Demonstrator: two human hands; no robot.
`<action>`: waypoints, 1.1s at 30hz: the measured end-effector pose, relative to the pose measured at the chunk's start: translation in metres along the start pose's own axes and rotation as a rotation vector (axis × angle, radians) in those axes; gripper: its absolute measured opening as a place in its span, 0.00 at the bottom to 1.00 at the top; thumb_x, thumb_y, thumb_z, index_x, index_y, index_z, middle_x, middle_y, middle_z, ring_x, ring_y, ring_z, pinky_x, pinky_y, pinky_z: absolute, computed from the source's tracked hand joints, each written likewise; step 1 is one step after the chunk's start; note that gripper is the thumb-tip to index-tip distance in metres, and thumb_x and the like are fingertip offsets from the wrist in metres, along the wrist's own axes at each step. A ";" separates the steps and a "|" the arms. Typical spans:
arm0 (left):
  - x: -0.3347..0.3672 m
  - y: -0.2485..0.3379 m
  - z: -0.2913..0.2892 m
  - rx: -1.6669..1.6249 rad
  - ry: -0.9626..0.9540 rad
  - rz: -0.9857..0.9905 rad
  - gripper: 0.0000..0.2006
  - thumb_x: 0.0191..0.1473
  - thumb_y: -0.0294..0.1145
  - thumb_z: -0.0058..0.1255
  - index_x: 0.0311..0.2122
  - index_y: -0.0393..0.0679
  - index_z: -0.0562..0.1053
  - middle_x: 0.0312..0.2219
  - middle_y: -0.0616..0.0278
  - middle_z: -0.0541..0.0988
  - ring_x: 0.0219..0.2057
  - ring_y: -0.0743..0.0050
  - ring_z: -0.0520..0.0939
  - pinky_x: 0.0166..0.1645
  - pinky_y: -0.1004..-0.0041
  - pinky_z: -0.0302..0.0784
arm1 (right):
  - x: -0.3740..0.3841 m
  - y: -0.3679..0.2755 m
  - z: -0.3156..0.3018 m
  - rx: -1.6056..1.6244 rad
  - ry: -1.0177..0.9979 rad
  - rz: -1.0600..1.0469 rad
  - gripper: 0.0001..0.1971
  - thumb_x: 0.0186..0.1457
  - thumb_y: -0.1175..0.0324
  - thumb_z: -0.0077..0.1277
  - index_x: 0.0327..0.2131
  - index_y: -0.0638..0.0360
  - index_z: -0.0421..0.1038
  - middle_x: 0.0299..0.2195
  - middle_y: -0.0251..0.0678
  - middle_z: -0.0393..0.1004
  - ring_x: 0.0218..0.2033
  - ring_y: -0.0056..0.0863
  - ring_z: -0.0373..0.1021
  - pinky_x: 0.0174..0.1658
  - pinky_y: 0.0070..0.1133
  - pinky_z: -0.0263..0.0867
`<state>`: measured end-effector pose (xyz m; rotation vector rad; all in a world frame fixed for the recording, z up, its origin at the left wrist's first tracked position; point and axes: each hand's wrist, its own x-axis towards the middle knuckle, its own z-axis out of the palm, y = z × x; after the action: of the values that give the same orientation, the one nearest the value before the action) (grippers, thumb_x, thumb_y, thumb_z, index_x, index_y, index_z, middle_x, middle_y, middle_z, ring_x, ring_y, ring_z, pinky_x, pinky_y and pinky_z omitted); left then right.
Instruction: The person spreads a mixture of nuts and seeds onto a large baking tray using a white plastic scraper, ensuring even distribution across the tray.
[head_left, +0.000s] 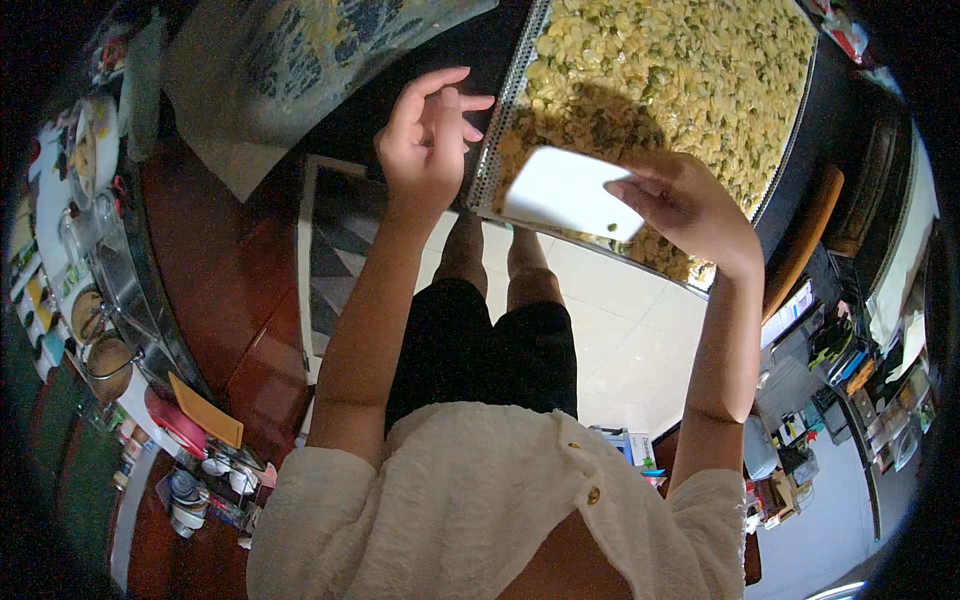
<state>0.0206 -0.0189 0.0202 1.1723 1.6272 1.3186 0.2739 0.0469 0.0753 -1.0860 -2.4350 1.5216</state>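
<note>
In the upper right of the frame, the right hand [690,205] holds a flat white scraper [572,193] by its edge over the tray [497,135] of yellow flakes [680,70]. It looks light, stiff and smooth. The left hand [425,140] is open, fingers loose, holding nothing, beside the tray's rim.

A cream, crinkled short-sleeved top [470,500] with small gold buttons — black shorts [480,345], forearms bare.
</note>
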 end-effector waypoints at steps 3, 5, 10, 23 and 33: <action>0.000 -0.001 -0.001 0.004 0.010 0.021 0.13 0.61 0.32 0.36 0.45 0.36 0.68 0.29 0.53 0.80 0.20 0.83 0.76 0.24 0.83 0.68 | 0.000 -0.010 -0.005 0.174 0.075 0.223 0.09 0.55 0.69 0.50 0.37 0.63 0.75 0.22 0.38 0.75 0.21 0.18 0.66 0.25 0.19 0.61; 0.002 0.001 0.000 0.007 0.013 0.006 0.13 0.61 0.32 0.36 0.45 0.36 0.68 0.29 0.52 0.81 0.20 0.83 0.75 0.24 0.84 0.68 | -0.011 -0.021 -0.013 0.349 0.238 0.404 0.11 0.57 0.71 0.47 0.39 0.68 0.73 0.27 0.37 0.77 0.28 0.17 0.68 0.32 0.18 0.65; 0.002 0.001 -0.002 -0.027 0.037 -0.014 0.13 0.61 0.32 0.35 0.45 0.36 0.68 0.29 0.51 0.80 0.19 0.82 0.76 0.23 0.83 0.69 | -0.027 -0.057 0.066 0.357 0.791 0.430 0.10 0.56 0.72 0.49 0.34 0.72 0.74 0.25 0.38 0.76 0.26 0.15 0.68 0.29 0.17 0.66; 0.002 -0.003 -0.005 -0.148 0.015 -0.018 0.10 0.59 0.28 0.39 0.44 0.37 0.69 0.28 0.56 0.80 0.20 0.85 0.75 0.24 0.84 0.70 | 0.007 -0.083 0.111 0.203 0.912 0.420 0.12 0.51 0.72 0.52 0.17 0.64 0.66 0.10 0.42 0.63 0.09 0.28 0.59 0.16 0.23 0.56; 0.002 -0.002 -0.007 -0.068 -0.042 0.011 0.13 0.62 0.30 0.34 0.46 0.36 0.67 0.30 0.53 0.80 0.19 0.82 0.76 0.25 0.83 0.69 | 0.025 -0.080 0.110 0.311 0.948 0.435 0.13 0.55 0.71 0.50 0.20 0.68 0.68 0.12 0.30 0.64 0.15 0.11 0.54 0.17 0.16 0.52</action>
<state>0.0131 -0.0196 0.0199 1.1615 1.5365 1.3371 0.1679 -0.0423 0.0773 -1.7830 -1.3434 1.0141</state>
